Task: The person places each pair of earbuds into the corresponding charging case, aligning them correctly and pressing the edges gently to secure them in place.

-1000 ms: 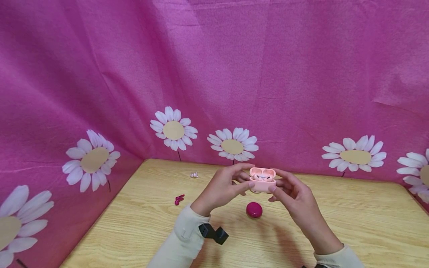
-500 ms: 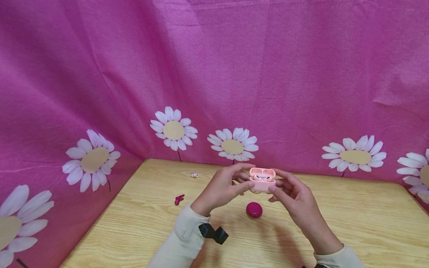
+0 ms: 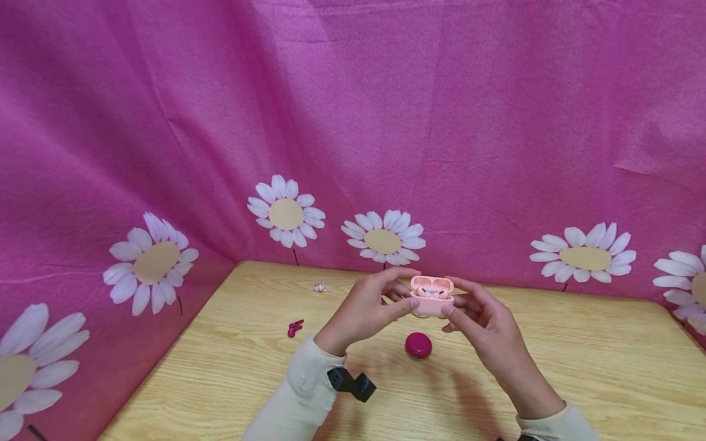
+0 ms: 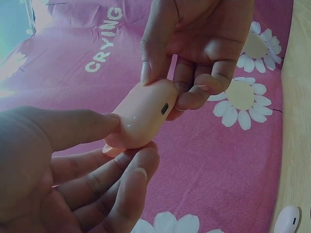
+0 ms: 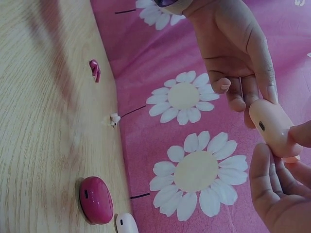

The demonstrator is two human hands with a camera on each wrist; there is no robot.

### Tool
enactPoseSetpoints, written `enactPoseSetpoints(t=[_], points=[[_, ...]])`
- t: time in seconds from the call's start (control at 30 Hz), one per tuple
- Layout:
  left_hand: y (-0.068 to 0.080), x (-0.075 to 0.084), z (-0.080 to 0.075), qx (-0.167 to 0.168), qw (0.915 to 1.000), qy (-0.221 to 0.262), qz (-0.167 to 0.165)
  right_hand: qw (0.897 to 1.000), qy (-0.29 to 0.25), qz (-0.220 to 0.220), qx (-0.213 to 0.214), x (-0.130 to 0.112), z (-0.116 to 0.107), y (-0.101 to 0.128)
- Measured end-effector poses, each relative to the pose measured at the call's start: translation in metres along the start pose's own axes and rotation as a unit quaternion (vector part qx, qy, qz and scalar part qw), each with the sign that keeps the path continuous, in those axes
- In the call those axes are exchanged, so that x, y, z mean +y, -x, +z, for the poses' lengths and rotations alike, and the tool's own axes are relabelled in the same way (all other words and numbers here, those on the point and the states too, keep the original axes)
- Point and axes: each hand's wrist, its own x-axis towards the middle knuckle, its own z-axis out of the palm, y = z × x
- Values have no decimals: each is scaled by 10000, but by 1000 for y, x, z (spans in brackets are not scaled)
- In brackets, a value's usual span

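A pale pink earbud case (image 3: 432,306) is held up above the table with its lid raised. Two earbuds (image 3: 440,293) sit inside it. My left hand (image 3: 361,309) pinches the case's left end between thumb and fingers. At the other end, my right hand (image 3: 493,327) grips it the same way. Both wrist views show the underside of the case (image 4: 141,114), where a charging port is visible. Below the hands, a round magenta case (image 3: 418,345) lies closed on the table.
Magenta earbuds (image 3: 295,328) lie left of my left hand on the wooden table (image 3: 231,380). Farther back are small white earbuds (image 3: 319,287). A white case (image 5: 126,222) stands near the table's back edge in the right wrist view. A pink daisy-print cloth (image 3: 474,153) hangs behind.
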Motion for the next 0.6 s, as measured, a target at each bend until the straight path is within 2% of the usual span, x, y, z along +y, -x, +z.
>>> enactPoseSetpoints(t=[0.6], points=[[0,0,0,37,9999,-54,153,9999,-101,-22,-39,0,0,0]])
